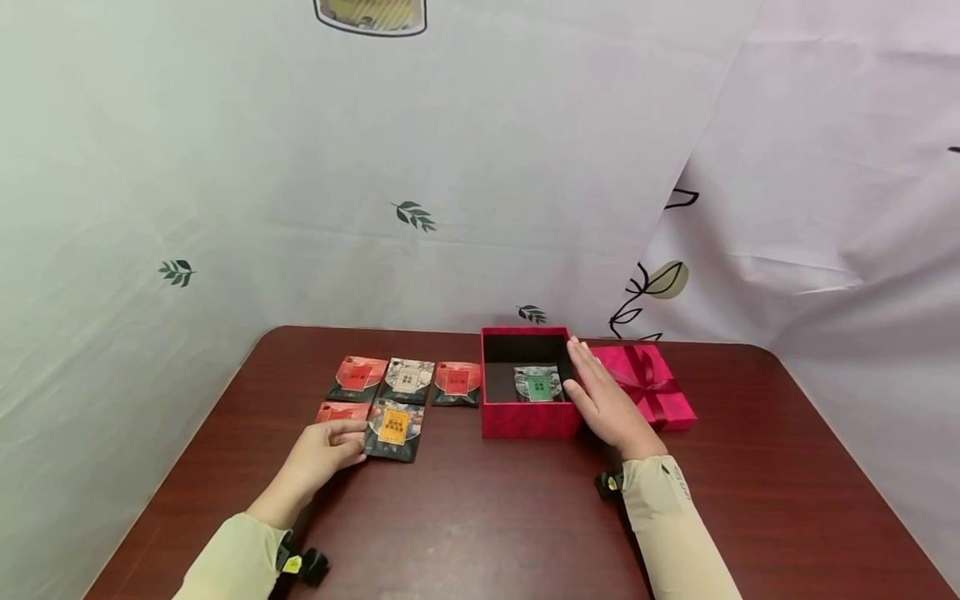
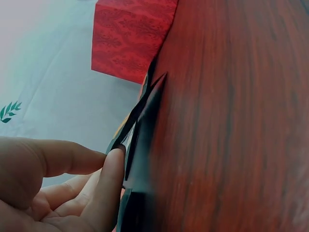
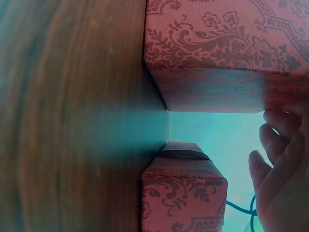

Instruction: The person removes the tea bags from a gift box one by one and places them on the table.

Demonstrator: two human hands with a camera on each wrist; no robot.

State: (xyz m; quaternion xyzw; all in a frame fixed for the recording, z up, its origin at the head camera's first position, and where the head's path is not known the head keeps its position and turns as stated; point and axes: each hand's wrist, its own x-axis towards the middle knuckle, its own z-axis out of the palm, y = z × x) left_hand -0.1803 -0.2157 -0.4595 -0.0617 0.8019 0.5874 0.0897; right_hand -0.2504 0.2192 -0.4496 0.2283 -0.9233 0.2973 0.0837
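My left hand (image 1: 327,454) pinches the near left edge of a dark sachet with an orange label (image 1: 393,427). In the left wrist view, that sachet (image 2: 129,120) tilts up from the table between thumb and finger. My right hand (image 1: 609,410) lies with fairly straight fingers along the right wall of an open red box (image 1: 531,421). Inside the box is a sachet with a green label (image 1: 538,385). From the right wrist, the fingertips meet the upper edge of the patterned box (image 3: 217,89).
Behind the left hand lie red-labelled sachets (image 1: 358,377) and a cream-labelled sachet (image 1: 407,380). Another red-labelled sachet (image 1: 457,382) sits beside the box. A red lid with a ribbon bow (image 1: 651,385) lies right of the box. The brown table (image 1: 480,517) ends at a white cloth backdrop.
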